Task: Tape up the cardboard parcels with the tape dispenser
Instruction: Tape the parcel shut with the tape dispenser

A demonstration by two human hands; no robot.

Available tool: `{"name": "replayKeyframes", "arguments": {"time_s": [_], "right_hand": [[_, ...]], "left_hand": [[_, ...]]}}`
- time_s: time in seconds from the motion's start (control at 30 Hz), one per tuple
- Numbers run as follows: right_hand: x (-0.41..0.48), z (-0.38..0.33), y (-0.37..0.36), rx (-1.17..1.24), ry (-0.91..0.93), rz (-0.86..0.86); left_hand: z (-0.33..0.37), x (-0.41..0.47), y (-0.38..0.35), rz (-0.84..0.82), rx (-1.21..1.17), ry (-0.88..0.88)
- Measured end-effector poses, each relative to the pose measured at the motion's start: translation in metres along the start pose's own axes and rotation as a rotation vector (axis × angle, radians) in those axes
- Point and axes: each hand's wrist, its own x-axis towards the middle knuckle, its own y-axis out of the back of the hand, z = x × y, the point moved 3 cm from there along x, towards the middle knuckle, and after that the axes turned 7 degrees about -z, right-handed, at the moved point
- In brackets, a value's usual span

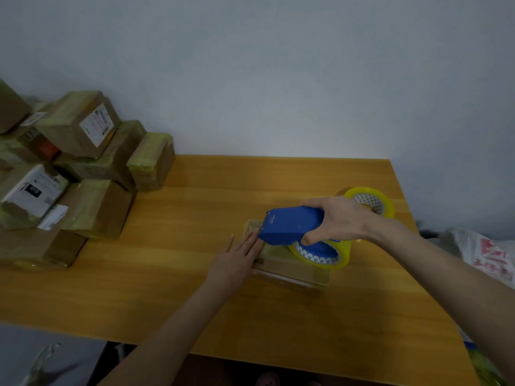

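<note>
A flat cardboard parcel (292, 270) lies on the wooden table (195, 288), right of centre. My right hand (334, 221) grips a blue tape dispenser (289, 224) loaded with a yellowish tape roll (320, 253), and holds it on top of the parcel with its front end over the parcel's left part. My left hand (237, 260) lies flat with straight fingers on the parcel's left edge, fingertips touching the dispenser's front. Much of the parcel's top is hidden by the dispenser.
A heap of taped cardboard parcels (69, 176) with shipping labels fills the table's left end. A spare yellow tape roll (370, 201) lies behind my right hand. A white plastic bag (487, 254) sits off the table's right edge. A wall runs behind.
</note>
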Motion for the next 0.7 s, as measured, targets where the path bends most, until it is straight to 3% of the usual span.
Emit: {"name": "replayKeyframes", "arguments": {"time_s": [0.23, 0.43, 0.7], "right_hand": [[-0.005, 0.0, 0.005, -0.022, -0.066, -0.006], [-0.036, 0.04, 0.025, -0.026, -0.072, -0.052], [-0.072, 0.113, -0.007, 0.12, -0.154, -0.059]], "left_hand": [[0.004, -0.002, 0.002, 0.005, -0.007, 0.017], [-0.001, -0.006, 0.006, 0.018, 0.003, 0.004], [0.0, -0.006, 0.006, 0.049, 0.011, -0.014]]}}
